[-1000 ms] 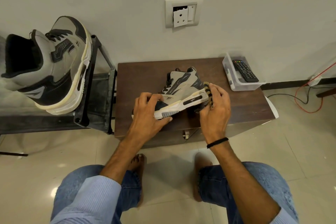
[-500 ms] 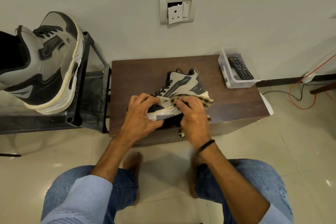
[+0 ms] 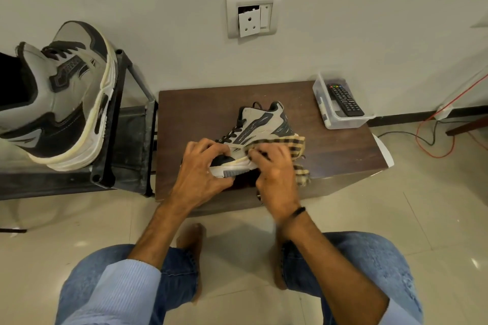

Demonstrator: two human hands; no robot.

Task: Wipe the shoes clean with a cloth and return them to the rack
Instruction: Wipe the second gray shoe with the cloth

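Sideways on table: grey-black shoe (image 3: 260, 128) (cream sole), checked cloth (image 3: 295, 144) pressed.

At frame centre, a dark wood-grain table (image 3: 206, 113) is showing a matt, smooth top. On it a shoe (image 3: 260, 126) is showing matt grey fabric panels and a smooth off-white rubbery sole, with a soft woven checked cloth (image 3: 297, 144) lying against it. At right, a translucent plastic box (image 3: 343, 120) is looking smooth. Below, the tiled floor (image 3: 422, 219) is gleaming glossy. At left, the dark metal-looking rack (image 3: 124, 124) is appearing dull and scuffed.

No text, label or number is legible anywhere
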